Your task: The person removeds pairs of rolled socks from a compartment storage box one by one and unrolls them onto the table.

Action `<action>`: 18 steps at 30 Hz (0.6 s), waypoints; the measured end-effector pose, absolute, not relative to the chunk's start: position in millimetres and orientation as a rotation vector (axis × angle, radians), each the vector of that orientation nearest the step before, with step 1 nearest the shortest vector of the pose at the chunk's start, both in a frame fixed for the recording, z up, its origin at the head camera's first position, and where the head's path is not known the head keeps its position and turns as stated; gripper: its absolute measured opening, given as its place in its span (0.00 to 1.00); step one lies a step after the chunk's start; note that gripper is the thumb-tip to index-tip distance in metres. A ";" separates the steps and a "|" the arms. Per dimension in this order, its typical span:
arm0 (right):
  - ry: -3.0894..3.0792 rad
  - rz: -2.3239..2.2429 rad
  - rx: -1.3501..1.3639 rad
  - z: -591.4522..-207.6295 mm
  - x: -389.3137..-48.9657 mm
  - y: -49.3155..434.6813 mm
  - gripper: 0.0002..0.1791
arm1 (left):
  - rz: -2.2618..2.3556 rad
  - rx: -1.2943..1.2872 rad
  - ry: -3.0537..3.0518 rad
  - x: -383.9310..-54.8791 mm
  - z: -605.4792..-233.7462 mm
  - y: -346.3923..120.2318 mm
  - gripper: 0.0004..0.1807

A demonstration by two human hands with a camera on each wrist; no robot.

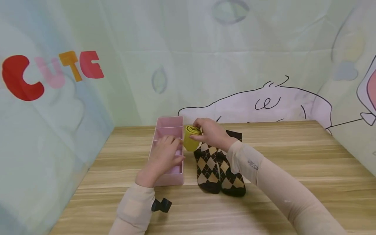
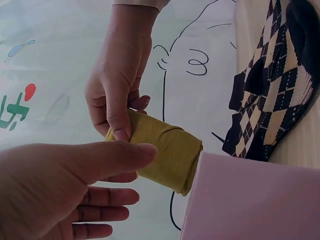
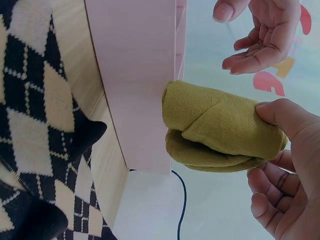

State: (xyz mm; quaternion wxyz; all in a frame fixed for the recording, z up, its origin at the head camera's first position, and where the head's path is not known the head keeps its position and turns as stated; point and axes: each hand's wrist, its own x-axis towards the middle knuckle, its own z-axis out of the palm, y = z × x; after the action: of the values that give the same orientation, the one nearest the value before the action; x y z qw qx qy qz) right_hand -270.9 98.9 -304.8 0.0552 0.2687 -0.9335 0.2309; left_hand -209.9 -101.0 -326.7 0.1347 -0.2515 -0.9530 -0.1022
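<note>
A rolled-up yellow sock (image 1: 190,143) is pinched at its upper end between the thumb and fingers of my right hand (image 1: 215,133). The roll is held up by the right side of a pink divided box (image 1: 168,180), and its folded layers show in the right wrist view. My left hand (image 1: 164,153) is over the box with its fingers loosely extended. In the right wrist view that left hand (image 3: 272,37) appears apart from the roll, holding nothing. Below my right hand, a pair of black and tan argyle socks (image 1: 209,169) lies flat on the table.
The box's compartments are split by thin pink dividers (image 1: 170,127); my left hand hides part of them. A small black object (image 1: 162,205) shows beside my left sleeve. Behind the wooden table (image 1: 282,156) hangs a printed cloth backdrop (image 1: 188,65).
</note>
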 end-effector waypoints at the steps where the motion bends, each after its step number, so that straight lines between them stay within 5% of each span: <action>1: -2.837 0.701 0.813 -305.3 -270.6 100.5 0.18 | -0.296 -0.734 -2.756 -209.8 -327.3 -100.0 0.24; 18: -2.889 0.643 0.732 -314.8 -264.0 125.9 0.19 | -0.317 -0.793 -2.722 -211.3 -337.7 -86.9 0.23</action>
State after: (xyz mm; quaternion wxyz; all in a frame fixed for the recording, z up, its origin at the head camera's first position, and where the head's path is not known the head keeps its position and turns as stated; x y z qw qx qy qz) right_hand -264.0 125.9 -314.8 0.0463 0.2399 -0.9465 0.2107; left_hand -211.3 -86.9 -337.7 0.1439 -0.2750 -0.9442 -0.1099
